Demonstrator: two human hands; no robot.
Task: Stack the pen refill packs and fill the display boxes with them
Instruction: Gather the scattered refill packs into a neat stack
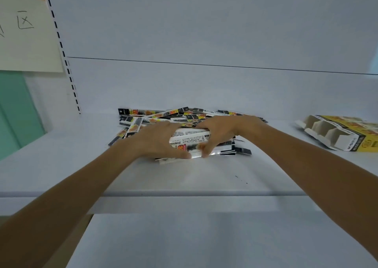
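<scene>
A loose pile of pen refill packs [155,116], long narrow sleeves printed in black, white and yellow, lies on the white shelf [184,175]. In front of the pile both hands squeeze a bundle of refill packs [191,138] from either side. My left hand [152,140] grips its left end and my right hand [221,130] grips its right end, thumbs meeting under the front edge. A yellow and white display box [339,134] with several empty compartments lies on the shelf at the far right, apart from both hands.
The white back panel [204,83] rises close behind the pile. A slotted shelf upright [69,73] stands at the left, with a paper sign [26,26] and a green panel [14,108] beyond it. A lower shelf [184,237] juts out beneath my forearms.
</scene>
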